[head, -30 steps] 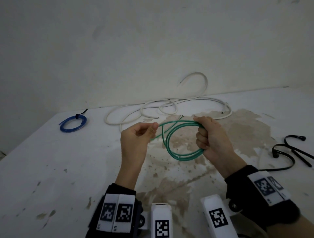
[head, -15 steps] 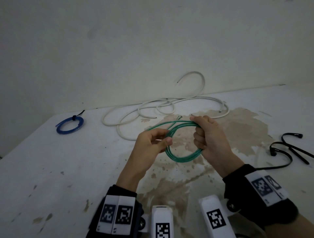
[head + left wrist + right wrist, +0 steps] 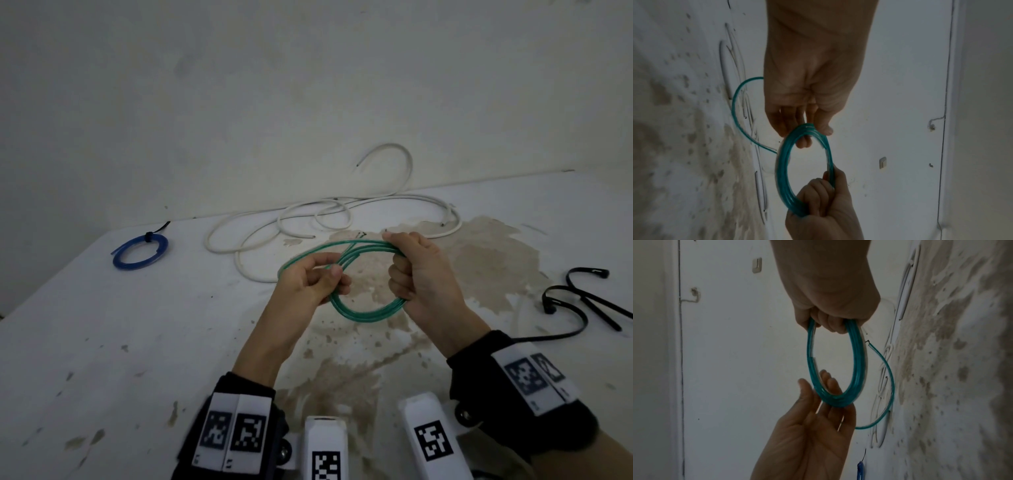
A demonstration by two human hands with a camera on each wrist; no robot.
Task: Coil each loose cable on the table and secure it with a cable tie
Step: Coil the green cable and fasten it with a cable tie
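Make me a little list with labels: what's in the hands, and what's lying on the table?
Left hand: pinches the green cable coil's left side
Right hand: grips the coil's right side
Green cable: looped several times, one loose tail, no tie yet
Blue cable: coiled, tied, far left
White cable: loose, by the wall
Black cable ties: on the table, right side

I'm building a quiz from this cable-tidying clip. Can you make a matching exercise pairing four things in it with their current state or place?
Things:
1. green cable
2. blue cable
3. white cable
4. black cable ties

States:
A. loose on the table by the wall
B. coiled and tied, far left
C. lying unused on the right
D. held as a coil by left hand and right hand

Pairs: 1-D, 2-B, 3-A, 4-C
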